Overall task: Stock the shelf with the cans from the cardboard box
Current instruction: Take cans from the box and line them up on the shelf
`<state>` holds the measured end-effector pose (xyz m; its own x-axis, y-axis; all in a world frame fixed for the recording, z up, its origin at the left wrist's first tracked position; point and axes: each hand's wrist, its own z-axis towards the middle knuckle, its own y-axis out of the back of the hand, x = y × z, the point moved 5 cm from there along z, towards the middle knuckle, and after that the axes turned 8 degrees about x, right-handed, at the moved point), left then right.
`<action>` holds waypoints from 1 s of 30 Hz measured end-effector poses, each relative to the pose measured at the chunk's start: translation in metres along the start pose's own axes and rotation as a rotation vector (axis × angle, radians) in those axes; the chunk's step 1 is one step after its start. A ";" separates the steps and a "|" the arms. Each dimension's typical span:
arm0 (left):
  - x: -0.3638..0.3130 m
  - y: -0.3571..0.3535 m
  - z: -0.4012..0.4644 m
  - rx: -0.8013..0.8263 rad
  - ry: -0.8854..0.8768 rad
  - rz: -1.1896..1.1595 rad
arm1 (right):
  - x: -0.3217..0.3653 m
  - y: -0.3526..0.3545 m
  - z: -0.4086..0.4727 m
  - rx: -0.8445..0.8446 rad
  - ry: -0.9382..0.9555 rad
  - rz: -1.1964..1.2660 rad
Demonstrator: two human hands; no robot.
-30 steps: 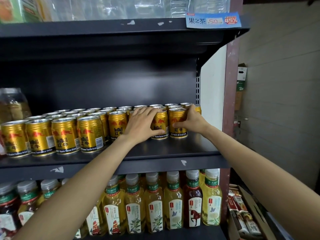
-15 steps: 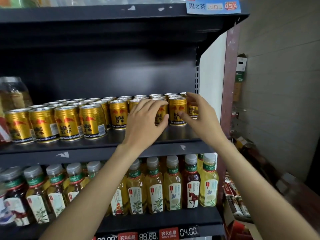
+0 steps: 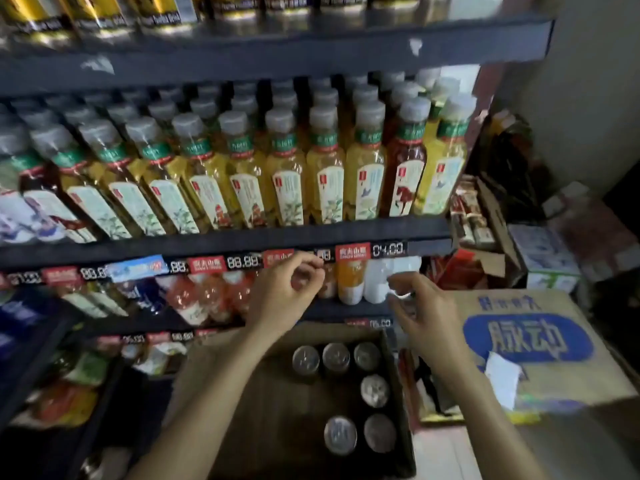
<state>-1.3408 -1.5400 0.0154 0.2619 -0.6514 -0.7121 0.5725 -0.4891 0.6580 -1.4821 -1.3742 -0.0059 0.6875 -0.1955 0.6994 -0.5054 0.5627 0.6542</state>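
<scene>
An open cardboard box (image 3: 277, 403) sits low in front of the shelving, with several silver-topped cans (image 3: 369, 356) standing along its right side. My left hand (image 3: 284, 294) hovers above the box's far edge, fingers loosely curled and holding nothing. My right hand (image 3: 420, 313) hangs just right of it, fingers apart and empty. The gold cans (image 3: 104, 15) on the shelf (image 3: 277, 53) show only their bottoms at the top edge of the blurred view.
Rows of tea bottles (image 3: 325, 174) fill the shelf below the cans, with price tags (image 3: 388, 250) on its front rail. A closed cardboard carton with a blue logo (image 3: 526, 341) stands at the right. More boxes and packs (image 3: 543, 258) crowd the floor behind it.
Both hands have let go of the gold cans on the shelf and dropped down over the cardboard box. The view has tilted downward.
</scene>
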 end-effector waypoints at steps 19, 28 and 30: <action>0.199 -0.154 -0.101 0.366 0.652 0.027 | -0.093 -0.216 -0.032 0.636 -0.262 -0.742; 0.205 -0.139 -0.105 0.177 0.667 -0.221 | -0.076 -0.187 -0.041 0.397 -0.310 -0.497; 0.196 -0.120 -0.110 0.109 0.680 -0.362 | -0.065 -0.161 -0.045 0.298 -0.368 -0.262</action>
<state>-1.2730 -1.5453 -0.2296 0.5125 0.0413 -0.8577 0.6428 -0.6807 0.3513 -1.4219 -1.4156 -0.1698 0.6092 -0.5973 0.5216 -0.5045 0.2156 0.8361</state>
